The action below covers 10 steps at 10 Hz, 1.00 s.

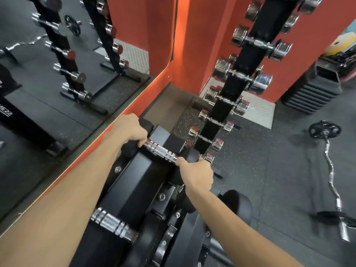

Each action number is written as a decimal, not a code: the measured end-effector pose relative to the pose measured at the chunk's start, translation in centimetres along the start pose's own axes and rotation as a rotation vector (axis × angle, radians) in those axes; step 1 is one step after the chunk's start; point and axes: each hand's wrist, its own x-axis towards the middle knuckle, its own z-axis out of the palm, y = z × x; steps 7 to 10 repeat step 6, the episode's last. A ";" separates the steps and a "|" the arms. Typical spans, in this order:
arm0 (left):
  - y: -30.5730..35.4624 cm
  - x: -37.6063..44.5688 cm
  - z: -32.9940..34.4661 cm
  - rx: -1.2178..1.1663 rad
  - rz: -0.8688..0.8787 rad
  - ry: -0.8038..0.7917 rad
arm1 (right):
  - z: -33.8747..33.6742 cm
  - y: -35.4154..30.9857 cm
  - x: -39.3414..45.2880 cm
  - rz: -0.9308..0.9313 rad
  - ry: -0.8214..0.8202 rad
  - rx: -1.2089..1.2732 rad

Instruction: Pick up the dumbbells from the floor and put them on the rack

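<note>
Both hands are on one black dumbbell w/ a knurled chrome handle, sitting up on the black rack right below the camera. Left hand is draped over the left head of it, fingers curled down onto the end of the handle, so it's grasping the dumbbell. Right hand is wrapped over the right head, thumb poking onto the handle's other end, also gripping. Handle runs diagonal, upper left to lower right, bare chrome showing btwn the two hands. Going left to right for the rest: far left is a wall mirror w/ an orange frame, reflecting racks of chrome dumbbells. Lower down on the same rack, closer to the camera, a second dumbbell w/ the same chrome handle is parked, partly hidden under the left forearm. Just right of the hands stands a tall vertical rack loaded w/ chrome dumbbells in pairs, against the orange wall. Further right on the dark rubber floor lies a curl bar w/ a black plate on its far end, well apart from the racks. Can't tell if the held dumbbell's full weight is on the rack yet.
</note>
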 end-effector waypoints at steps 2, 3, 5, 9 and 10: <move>1.7 0.5 0.6 -0.016 -0.030 0.084 | -1.2 -1.9 2.2 -0.007 -0.123 -0.007; 1.9 0.4 1.5 -0.031 -0.064 0.136 | -2.2 -1.7 2.4 -0.006 -0.248 0.016; 4.3 -2.5 3.4 -0.058 -0.032 0.279 | -4.8 -0.6 3.0 -0.100 -0.463 0.078; 7.0 -5.2 3.8 -0.185 0.169 0.365 | -7.4 -0.6 3.7 -0.149 -0.500 0.206; 7.0 -5.2 3.8 -0.185 0.169 0.365 | -7.4 -0.6 3.7 -0.149 -0.500 0.206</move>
